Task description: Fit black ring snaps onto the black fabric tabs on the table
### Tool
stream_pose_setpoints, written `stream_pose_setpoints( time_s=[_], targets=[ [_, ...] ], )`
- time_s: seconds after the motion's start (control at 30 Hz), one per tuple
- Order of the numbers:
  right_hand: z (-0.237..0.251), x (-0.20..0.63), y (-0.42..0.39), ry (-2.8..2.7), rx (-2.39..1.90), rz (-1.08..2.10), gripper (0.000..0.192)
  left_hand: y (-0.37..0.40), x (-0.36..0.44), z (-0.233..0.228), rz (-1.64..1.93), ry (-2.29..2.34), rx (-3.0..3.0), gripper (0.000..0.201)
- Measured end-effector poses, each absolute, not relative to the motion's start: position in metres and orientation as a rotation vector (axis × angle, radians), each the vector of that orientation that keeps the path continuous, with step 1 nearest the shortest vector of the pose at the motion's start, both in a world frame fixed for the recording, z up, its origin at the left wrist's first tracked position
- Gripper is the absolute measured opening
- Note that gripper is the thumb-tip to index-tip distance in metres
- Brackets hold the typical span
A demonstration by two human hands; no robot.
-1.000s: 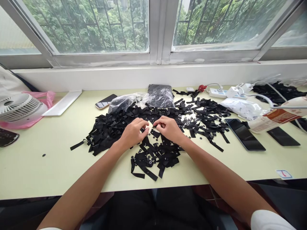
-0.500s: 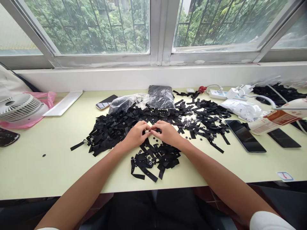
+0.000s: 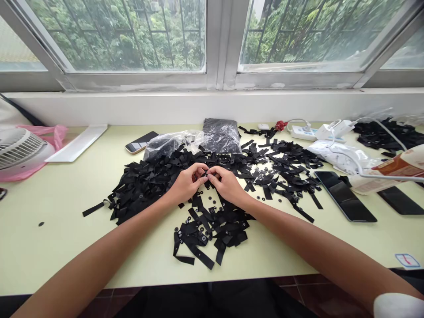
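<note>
Fingers (image 3: 202, 172) of both hands pinch one small black piece (image 3: 206, 175).

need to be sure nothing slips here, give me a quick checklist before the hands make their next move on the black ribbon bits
1. Left hand and right hand meet on one small black piece: ok.
2. Piece fully gripped: cannot tell, fingers hide it.
3. Loose black ribbon strips lie close below the hands: ok.
4. Small black rings within reach on the pale green table: ok.
5. Dark flat phone clear of the strips: ok.
</note>
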State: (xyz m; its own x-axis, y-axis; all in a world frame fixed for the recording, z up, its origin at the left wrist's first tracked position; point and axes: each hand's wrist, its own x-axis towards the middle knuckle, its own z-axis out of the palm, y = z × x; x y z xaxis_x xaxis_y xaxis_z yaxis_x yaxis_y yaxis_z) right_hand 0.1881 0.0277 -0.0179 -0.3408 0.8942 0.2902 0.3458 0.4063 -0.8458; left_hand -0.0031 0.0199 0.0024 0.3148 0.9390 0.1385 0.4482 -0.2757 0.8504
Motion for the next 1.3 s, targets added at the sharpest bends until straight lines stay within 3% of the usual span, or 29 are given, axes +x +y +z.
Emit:
stream_pose_setpoints(
  time_s=[0.33,0.53,1.17,1.3],
  targets=[
    [-0.016,0.181,0.06,-1.795,-1.092,0.919,0.016,0.043,0.002,0.004,1.037,1.372,1.775,0.014],
    [-0.017,0.183,0.059,-1.779,-1.033,0.954,0.014,0.04,0.003,0.011,0.922,1.234,1.684,0.035],
    [-0.013,0.18,0.054,-1.823,-1.04,0.916,0.012,0.039,0.003,0.015,0.779,1.436,1.613,0.035],
    [-0.017,0.18,0.051,-1.72,-1.108,0.682,0.007,0.038,0.002,0.013,0.794,1.455,1.598,0.037]
  ],
)
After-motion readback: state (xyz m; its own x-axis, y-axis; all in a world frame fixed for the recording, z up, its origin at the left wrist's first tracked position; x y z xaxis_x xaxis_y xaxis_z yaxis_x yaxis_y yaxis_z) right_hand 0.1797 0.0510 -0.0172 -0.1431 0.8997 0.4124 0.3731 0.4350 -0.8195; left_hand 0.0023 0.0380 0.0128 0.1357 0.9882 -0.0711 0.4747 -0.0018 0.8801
